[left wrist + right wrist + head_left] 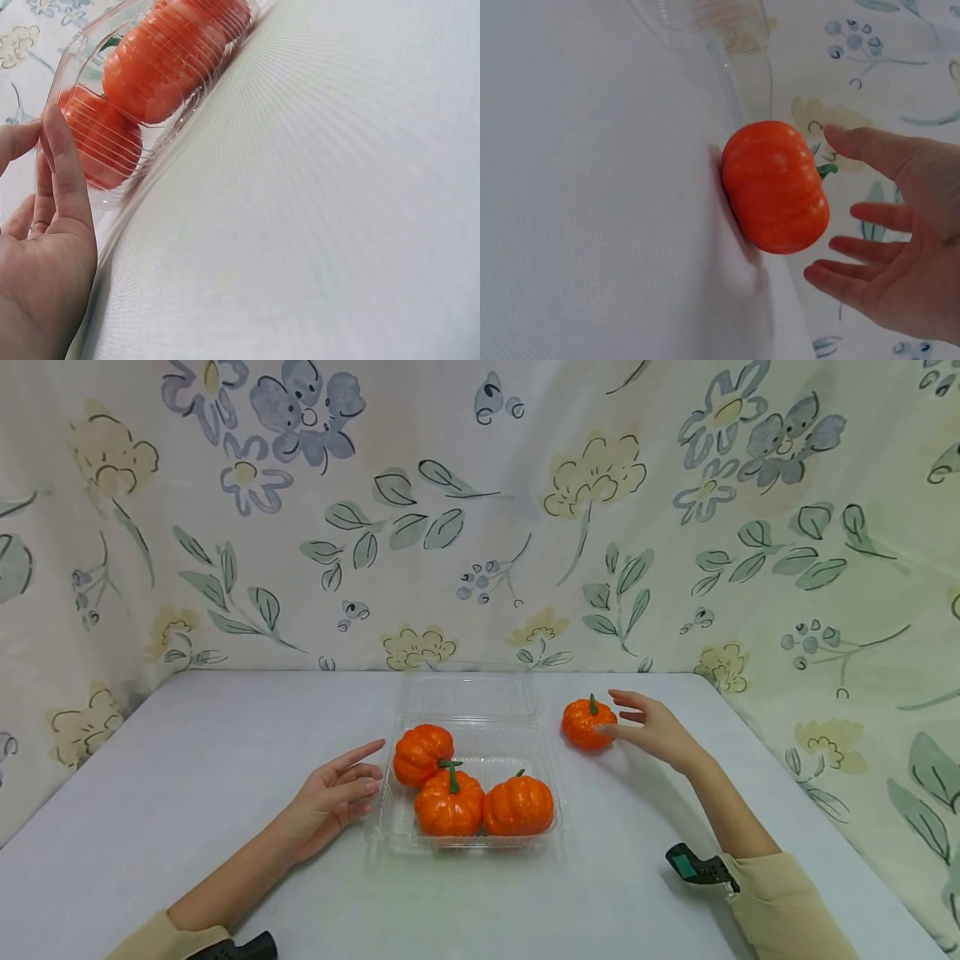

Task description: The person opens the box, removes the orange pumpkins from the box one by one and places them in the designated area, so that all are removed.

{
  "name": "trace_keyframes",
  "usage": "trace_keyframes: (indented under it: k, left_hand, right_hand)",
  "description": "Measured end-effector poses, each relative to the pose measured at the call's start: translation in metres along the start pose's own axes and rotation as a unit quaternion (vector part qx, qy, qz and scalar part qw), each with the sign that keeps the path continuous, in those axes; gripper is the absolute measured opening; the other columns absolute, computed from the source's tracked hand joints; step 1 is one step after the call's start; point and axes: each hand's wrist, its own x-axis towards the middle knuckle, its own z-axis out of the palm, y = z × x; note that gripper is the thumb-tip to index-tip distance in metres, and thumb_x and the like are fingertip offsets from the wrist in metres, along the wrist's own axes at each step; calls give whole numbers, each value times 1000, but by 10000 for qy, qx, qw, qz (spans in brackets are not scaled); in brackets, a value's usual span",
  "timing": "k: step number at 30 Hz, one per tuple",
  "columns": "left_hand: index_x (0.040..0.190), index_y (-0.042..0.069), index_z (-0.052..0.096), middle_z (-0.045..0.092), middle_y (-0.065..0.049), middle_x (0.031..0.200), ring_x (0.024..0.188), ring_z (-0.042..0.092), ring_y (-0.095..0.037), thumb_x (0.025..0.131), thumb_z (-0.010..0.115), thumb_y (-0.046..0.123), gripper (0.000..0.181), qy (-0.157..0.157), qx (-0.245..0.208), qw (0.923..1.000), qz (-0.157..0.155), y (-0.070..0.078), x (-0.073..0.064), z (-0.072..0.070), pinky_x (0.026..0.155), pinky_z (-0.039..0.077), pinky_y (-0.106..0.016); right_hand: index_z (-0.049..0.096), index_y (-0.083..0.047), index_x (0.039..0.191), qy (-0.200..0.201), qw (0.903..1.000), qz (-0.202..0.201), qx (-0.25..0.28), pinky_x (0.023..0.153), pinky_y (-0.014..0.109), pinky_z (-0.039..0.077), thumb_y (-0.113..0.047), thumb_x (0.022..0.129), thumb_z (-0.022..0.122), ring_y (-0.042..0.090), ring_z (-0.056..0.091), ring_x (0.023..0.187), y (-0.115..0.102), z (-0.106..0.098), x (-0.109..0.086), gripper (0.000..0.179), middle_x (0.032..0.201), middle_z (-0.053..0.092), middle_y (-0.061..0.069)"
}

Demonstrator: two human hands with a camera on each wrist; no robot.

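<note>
Three small orange pumpkins sit in a clear plastic clamshell box (502,745): one pumpkin (422,755) at the back left, another (450,806) at the front, a third (519,807) at the front right. My left hand (328,802) is at the box's left wall, its fingers loosely spread; whether the fingertips touch the plastic I cannot tell. A fourth pumpkin (774,187), with a green stem, stands on the table right of the box. Around its right side my right hand (660,732) has its thumb and fingers spread, with a gap visible in the right wrist view.
Behind the box its clear lid (467,696) lies folded back on the white table (247,727). A floral curtain (465,543) hangs along the table's far edge. A black wrist device (697,866) is by the right sleeve.
</note>
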Motion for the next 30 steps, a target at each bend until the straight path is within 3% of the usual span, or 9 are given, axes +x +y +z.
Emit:
trace_keyframes:
  k: [20, 30]
  left_hand:
    - [162, 14, 40, 65, 2, 113, 91, 66, -8, 107, 58, 5, 59, 50, 51, 10000, -31, 0, 0, 0, 82, 60, -20]
    - [163, 12, 38, 65, 2, 113, 90, 65, -8, 106, 58, 5, 60, 78, 96, 9999, -36, 0, 0, 1, 82, 60, -20]
  right_hand:
    - [50, 8, 149, -338, 9972, 218, -631, 99, 56, 58, -29, 101, 71, 51, 61, 126, -24, -10, -11, 64, 146, 55, 35]
    - [56, 8, 144, -533, 9917, 547, -1035, 96, 59, 58, -32, 99, 71, 52, 57, 126, -42, -14, -20, 62, 139, 60, 34]
